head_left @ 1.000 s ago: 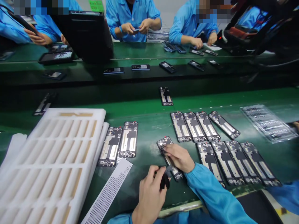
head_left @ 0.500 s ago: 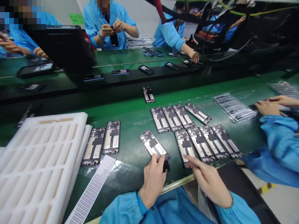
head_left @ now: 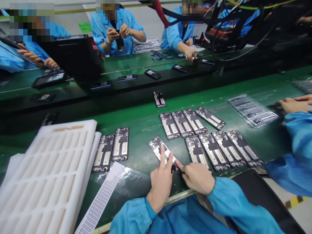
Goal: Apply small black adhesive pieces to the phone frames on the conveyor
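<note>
A phone frame [head_left: 159, 148] lies tilted on the green bench [head_left: 146, 123] in front of me. My left hand [head_left: 161, 180] rests on its near end, index finger stretched along it, other fingers curled around a small black part [head_left: 173, 167]. My right hand [head_left: 196, 177] has come in beside it, fingers pinched at that same black part at the frame's near corner. What the right fingers hold is too small to name.
Two rows of phone frames [head_left: 212, 146] lie to the right, two more frames [head_left: 113, 152] to the left. A white foam tray [head_left: 48, 169] and a perforated strip [head_left: 102, 198] lie at left. A co-worker's hand [head_left: 292, 104] and clear parts tray [head_left: 252, 110] are at right. Workers sit across the conveyor.
My right hand left the frame, swung toward the near right edge, then came back to the frame's near corner. My left index finger has stretched out along the frame.
</note>
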`<control>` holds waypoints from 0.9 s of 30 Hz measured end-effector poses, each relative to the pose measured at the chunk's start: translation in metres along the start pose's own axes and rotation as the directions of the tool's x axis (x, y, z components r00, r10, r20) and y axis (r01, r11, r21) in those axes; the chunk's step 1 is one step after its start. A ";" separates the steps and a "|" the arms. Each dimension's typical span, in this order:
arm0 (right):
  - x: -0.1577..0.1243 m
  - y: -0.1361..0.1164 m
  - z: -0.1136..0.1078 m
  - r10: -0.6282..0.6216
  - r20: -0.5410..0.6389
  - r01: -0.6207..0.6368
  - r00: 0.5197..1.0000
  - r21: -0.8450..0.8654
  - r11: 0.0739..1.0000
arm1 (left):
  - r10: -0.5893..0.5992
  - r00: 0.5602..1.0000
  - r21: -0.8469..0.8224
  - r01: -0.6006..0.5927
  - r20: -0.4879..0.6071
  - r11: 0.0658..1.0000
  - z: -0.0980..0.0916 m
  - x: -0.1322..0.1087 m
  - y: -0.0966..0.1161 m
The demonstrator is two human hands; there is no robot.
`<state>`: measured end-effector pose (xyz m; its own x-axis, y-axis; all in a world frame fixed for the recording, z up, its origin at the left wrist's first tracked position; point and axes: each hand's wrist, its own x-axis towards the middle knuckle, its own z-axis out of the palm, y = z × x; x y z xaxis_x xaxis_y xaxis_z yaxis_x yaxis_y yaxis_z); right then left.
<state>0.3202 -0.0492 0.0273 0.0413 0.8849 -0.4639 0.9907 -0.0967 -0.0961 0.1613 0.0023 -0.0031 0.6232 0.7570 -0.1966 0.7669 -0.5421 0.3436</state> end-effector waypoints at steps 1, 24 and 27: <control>0.006 0.002 -0.010 -0.003 0.012 0.003 1.000 0.012 1.000 | 0.007 1.000 -0.012 -0.007 -0.009 1.000 -0.005 0.000 -0.003; 0.052 -0.012 -0.004 0.169 -0.165 -0.144 0.972 0.153 0.978 | -0.088 0.994 -0.698 0.021 -0.060 0.715 -0.058 -0.061 -0.068; 0.065 -0.025 -0.002 0.118 -0.173 -0.093 0.978 0.145 0.985 | -0.266 0.963 -0.971 0.113 0.054 0.212 -0.075 -0.085 -0.091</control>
<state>0.2986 0.0116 0.0009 0.1798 0.9326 -0.3129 0.9532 -0.2438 -0.1790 0.0265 0.0146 0.0515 0.4045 0.8529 -0.3301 0.0840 0.3248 0.9421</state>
